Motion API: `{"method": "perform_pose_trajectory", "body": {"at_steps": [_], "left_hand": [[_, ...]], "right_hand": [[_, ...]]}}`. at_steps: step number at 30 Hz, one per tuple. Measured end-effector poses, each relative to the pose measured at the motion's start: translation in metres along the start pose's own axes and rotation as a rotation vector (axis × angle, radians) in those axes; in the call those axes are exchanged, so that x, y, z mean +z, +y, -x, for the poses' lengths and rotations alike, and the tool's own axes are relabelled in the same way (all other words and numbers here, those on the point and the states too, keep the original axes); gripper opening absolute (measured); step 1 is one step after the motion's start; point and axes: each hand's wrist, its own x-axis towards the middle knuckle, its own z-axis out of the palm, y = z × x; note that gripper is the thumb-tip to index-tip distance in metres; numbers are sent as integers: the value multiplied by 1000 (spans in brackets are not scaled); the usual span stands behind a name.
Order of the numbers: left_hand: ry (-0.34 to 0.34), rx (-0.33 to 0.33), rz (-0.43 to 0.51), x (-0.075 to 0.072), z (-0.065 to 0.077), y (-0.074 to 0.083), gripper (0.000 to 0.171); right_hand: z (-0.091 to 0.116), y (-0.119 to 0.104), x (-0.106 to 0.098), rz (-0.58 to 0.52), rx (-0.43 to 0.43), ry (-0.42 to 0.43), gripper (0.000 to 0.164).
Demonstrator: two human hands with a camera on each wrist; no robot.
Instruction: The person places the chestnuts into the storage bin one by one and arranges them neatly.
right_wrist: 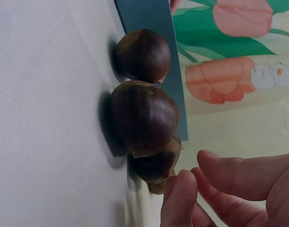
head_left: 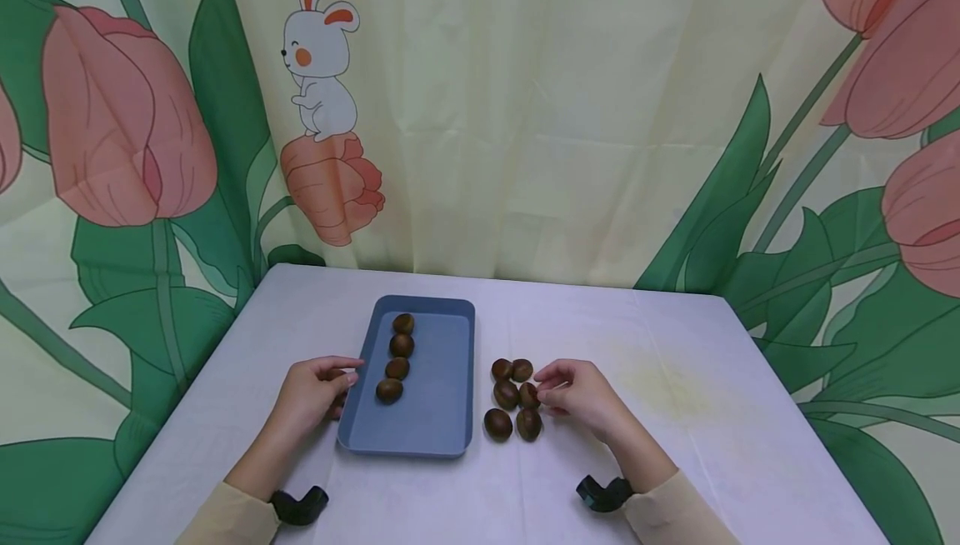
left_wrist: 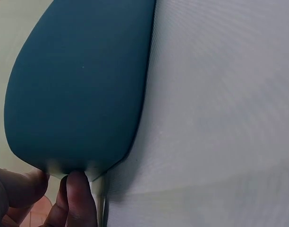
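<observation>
In the head view, the left hand is at the left edge of a blue tray, its fingertips meeting the rim, while four chestnuts lie in a slightly slanting row inside, well within the wall. The right hand is on the other side of the tray, beside six loose chestnuts set in three pairs on the white tabletop; its fingertips reach the right-hand nut of the middle pair. The two hands are well apart, with tray and loose nuts between them. In the left wrist view, the thumb and fingers meet the tray's edge — whether they grip it or merely rest against it, one cannot tell. In the right wrist view, the tips of thumb and finger stand parted just beside the nuts — no nut shows between them — and the tray lies beyond.
</observation>
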Motion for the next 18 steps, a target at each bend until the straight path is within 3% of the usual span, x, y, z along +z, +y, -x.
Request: {"method": "perform_pose_trajectory", "body": {"at_steps": [9, 18], "left_hand": [[-8, -6, 8, -1, 0, 1, 29], [-2, -11, 9, -1, 0, 0, 29]], "right_hand": [[1, 6, 0, 3, 12, -16, 20], [-4, 6, 5, 3, 42, 20, 24]]}}
